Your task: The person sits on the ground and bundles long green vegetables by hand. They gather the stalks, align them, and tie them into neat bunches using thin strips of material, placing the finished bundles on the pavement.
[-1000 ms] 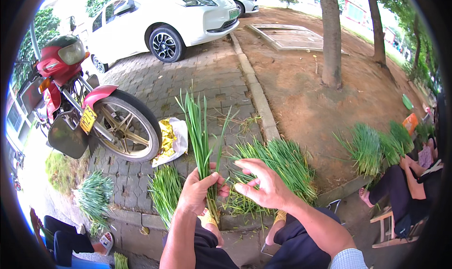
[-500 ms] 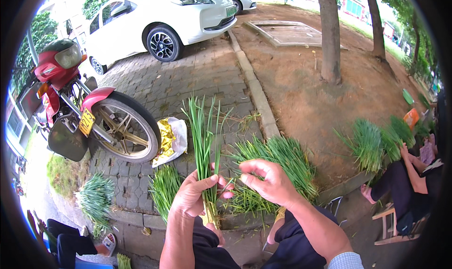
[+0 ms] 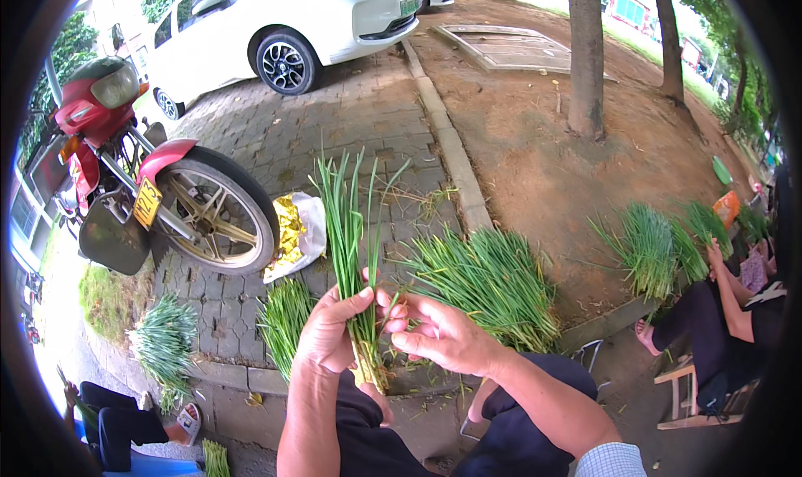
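Upright in front of me, my left hand [image 3: 327, 331] is closed around a bunch of green chives [image 3: 344, 226]. Its pale root ends stick out below the palm, and the long leaves fan out above. Close against the bunch's right side is my right hand [image 3: 443, 335], its fingers curled in. A thin chive strand shows at those fingertips, partly hidden by them. Just beyond my right hand lies a large heap of chives [image 3: 493, 285] on the paving. A smaller pile of chives [image 3: 284, 318] rests left of my left wrist.
A white bag with gold lining [image 3: 302, 236] lies by the wheel of a red motorcycle [image 3: 213, 214]. Farther back stands a white car [image 3: 288, 26]. People sit at both sides, near more chive heaps [image 3: 643, 247] on the right and another heap [image 3: 164, 343] on the left.
My right hand has moved left and slightly down, up to the bunch, and its fingers have curled in. The left hand keeps its hold. The whole view has shifted a little.
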The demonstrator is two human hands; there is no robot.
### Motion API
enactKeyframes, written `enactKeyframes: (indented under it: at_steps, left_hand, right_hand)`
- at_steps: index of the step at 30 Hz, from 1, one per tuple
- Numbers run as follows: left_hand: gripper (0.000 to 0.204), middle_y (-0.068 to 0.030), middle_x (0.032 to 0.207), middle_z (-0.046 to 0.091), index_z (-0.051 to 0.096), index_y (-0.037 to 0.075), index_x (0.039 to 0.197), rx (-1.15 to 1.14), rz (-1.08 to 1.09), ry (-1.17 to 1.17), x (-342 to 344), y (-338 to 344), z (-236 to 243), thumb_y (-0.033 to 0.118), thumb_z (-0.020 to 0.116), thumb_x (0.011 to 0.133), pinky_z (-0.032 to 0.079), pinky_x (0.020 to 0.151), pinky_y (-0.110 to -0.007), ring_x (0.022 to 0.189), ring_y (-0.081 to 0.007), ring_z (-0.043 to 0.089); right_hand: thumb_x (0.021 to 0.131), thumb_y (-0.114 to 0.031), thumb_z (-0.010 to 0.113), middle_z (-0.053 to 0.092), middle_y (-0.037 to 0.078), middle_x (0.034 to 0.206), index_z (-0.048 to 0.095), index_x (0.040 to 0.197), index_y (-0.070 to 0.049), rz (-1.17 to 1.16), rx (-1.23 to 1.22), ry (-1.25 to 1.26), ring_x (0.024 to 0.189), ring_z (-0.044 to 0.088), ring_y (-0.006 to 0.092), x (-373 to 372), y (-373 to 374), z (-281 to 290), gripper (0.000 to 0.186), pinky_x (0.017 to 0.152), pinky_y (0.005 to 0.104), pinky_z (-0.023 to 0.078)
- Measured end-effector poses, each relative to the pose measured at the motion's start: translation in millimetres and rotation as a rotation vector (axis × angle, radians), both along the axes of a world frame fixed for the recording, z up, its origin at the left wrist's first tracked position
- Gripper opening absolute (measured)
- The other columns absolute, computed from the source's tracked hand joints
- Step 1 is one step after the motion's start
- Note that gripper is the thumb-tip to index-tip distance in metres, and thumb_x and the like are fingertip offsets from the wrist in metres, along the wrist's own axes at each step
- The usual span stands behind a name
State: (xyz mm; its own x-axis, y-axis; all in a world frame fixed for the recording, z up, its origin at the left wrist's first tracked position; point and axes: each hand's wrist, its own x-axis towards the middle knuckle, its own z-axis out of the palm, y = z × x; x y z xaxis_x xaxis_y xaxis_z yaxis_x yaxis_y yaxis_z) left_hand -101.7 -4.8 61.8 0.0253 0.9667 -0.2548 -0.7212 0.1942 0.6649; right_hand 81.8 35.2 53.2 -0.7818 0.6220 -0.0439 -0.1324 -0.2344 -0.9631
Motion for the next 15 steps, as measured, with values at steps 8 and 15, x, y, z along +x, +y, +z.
enactKeyframes:
  at_steps: [8,15]
  left_hand:
    - [0.025,-0.0117,0.086,0.063,0.048,0.006,0.114,-0.031,0.062,0.172,0,-3,3,0.004,0.055,0.090,0.056,0.068,-0.038,0.079,-0.0241,0.065]
    - [0.028,-0.0131,0.086,0.062,0.045,0.004,0.115,-0.042,0.091,0.205,-2,-5,3,0.003,0.055,0.089,0.058,0.065,-0.043,0.078,-0.0283,0.065]
  right_hand:
    - [0.091,-0.015,0.060,0.061,0.001,0.088,0.059,0.108,0.002,0.095,-0.157,-0.059,0.072,0.056,0.0070,4,14,-8,0.024,0.065,0.0240,0.047]
    - [0.090,-0.014,0.062,0.062,0.003,0.080,0.063,0.098,0.005,0.044,-0.010,-0.275,0.068,0.056,0.0062,6,15,-4,0.021,0.063,0.0218,0.049]
